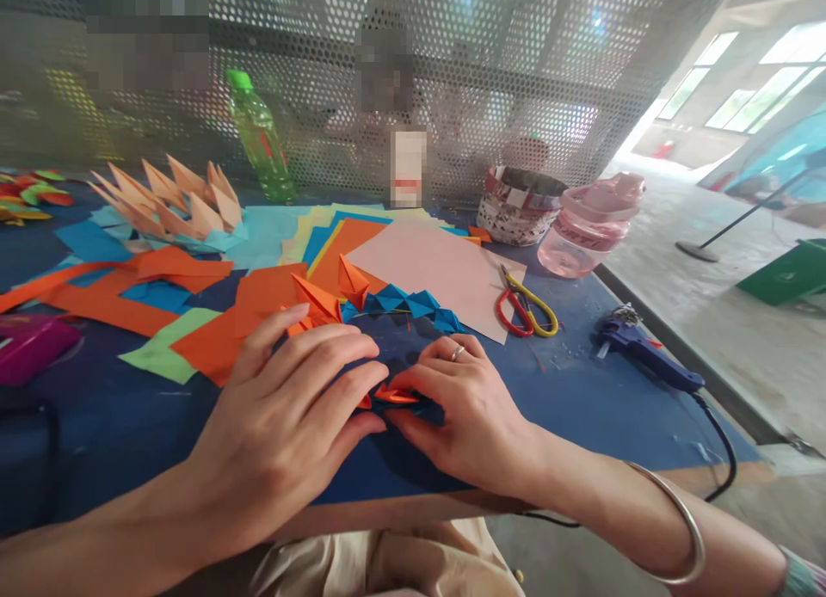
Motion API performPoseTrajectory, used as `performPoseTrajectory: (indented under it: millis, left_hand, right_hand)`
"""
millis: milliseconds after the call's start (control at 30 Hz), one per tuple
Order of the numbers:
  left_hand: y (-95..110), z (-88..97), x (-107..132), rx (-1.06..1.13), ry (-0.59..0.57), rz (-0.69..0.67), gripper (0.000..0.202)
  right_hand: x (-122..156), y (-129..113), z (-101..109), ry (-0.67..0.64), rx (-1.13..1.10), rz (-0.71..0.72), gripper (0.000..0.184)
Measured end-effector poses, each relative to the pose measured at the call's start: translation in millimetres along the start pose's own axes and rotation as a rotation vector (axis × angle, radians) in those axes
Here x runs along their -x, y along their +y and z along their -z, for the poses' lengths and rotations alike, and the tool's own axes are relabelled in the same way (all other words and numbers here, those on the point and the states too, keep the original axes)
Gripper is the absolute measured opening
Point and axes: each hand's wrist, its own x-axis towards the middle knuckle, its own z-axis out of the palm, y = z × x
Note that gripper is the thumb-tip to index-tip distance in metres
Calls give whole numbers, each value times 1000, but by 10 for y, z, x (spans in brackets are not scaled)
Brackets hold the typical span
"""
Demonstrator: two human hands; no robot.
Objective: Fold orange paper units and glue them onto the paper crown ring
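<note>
**Orange paper fold (395, 396) pinched between both hands**
Left hand (284, 399) and right hand (461, 416) press together on it; pink bottle (590, 231) lettering too blurred to read.

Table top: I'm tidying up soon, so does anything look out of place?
The pink sheet lies askew across the paper stack, one corner jutting past it over the table. Pale specks are also scattered near the glue gun.
</note>
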Motion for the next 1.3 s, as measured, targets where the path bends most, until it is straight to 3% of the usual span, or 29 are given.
performPoseTrajectory:
  millis: [567, 1300]
  left_hand:
    - [10, -17, 11, 27, -13, 4, 17]
    - [11, -14, 15, 13, -19, -2, 17]
  right_hand:
    - [8, 32, -57, 88, -36, 52, 12]
    - [1, -13, 28, 29, -26, 26, 8]
